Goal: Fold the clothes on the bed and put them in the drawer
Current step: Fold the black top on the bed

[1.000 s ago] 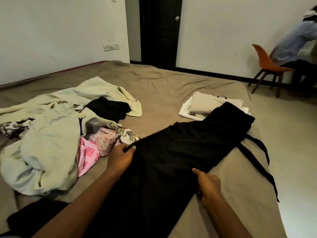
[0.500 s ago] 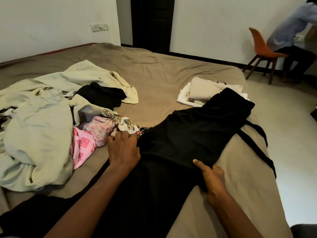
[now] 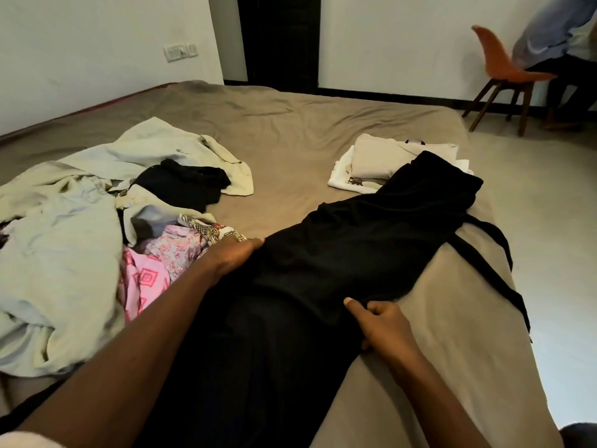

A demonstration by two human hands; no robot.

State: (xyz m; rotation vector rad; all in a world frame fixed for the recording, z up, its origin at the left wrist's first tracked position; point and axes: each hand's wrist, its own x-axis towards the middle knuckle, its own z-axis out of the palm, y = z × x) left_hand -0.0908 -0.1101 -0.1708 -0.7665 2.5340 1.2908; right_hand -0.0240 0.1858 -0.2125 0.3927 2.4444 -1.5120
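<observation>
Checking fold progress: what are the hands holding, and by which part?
The right hand pinches the black garment at its right edge; left hand lies on its left edge, grip unclear.
</observation>
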